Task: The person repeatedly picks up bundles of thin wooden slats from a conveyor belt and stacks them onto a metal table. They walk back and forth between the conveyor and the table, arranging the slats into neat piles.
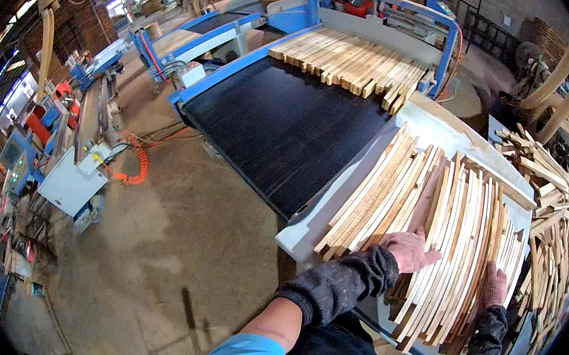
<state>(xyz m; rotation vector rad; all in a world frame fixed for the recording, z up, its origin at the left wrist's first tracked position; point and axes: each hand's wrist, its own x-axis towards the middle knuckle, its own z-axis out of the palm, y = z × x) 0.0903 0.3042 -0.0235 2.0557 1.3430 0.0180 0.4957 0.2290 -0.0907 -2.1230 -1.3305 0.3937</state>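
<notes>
Long pale wooden strips (455, 246) lie side by side on a light grey side table (295, 238) in front of me. My left hand (410, 253), in a pink glove, rests on them with thumb and fingers stretched out, beside a gap between two groups. Left of it lies the other group of strips (377, 195). My right hand (495, 286), gloved alike, lies along the right part of the nearer group, its fingers pointing away from me. Between the two hands sit several strips. The undersides of both hands are hidden.
A black conveyor belt (276, 127) in a blue frame adjoins the table on the left, with a row of wooden strips (354, 59) at its far end. A loose pile of strips (549, 229) stands on the right. An orange coiled hose (135, 167) hangs by a grey box (73, 181).
</notes>
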